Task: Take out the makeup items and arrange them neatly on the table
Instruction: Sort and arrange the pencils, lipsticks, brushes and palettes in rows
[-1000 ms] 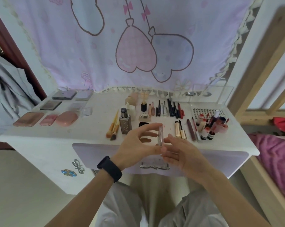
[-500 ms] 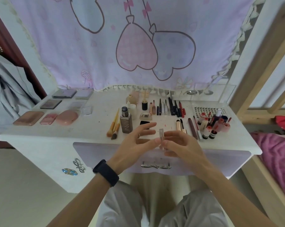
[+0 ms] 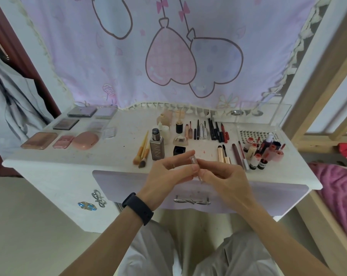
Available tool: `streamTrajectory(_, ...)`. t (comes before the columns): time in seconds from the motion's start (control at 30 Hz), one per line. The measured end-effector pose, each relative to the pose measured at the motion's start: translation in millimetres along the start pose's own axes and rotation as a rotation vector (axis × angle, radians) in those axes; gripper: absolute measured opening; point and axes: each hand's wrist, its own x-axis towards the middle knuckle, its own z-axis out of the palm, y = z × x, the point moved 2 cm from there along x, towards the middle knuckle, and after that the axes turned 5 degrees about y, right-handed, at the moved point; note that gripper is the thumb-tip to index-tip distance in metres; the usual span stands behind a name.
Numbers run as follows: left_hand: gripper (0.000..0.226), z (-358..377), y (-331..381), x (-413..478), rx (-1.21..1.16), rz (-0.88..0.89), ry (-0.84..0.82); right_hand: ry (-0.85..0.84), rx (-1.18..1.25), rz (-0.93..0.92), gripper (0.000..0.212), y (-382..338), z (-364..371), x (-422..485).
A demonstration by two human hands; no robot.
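Both my hands hold a small clear tube point(image 3: 194, 163) upright over the front edge of the white dressing table point(image 3: 109, 156). My left hand point(image 3: 166, 174), with a black band on the wrist, pinches it from the left; my right hand point(image 3: 222, 178) grips its lower end. On the table lie rows of makeup: palettes and compacts point(image 3: 65, 124) at the left, brushes point(image 3: 141, 153) and a foundation bottle point(image 3: 157, 145) in the middle, pencils and liners point(image 3: 208, 130) behind, gold tubes point(image 3: 223, 154), and red-capped bottles point(image 3: 257, 152) at the right.
A clear acrylic organiser point(image 3: 264, 114) stands at the back right. A pink curtain point(image 3: 168, 56) hangs behind the table. The shut drawer point(image 3: 192, 200) is below my hands. A wooden bed frame point(image 3: 316, 86) and pink bedding point(image 3: 339, 188) border the right side.
Both hands moved a little forward and lower with the clear tube, which has stayed upright; my right fingers have closed further around its lower end.
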Motion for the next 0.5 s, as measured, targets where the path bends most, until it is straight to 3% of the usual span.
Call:
streamTrajectory(0.33,0.055,-1.3,-4.6,0.5,-0.134,-0.040,0.034,0.028,-0.062,-0.079,0.029,-3.4,12.7,-2.6)
streamTrajectory(0.5,0.046,-0.6,-3.2,1.6,-0.088,0.008,0.057,0.021,-0.043,-0.092,0.025,-5.3,15.5,-0.9)
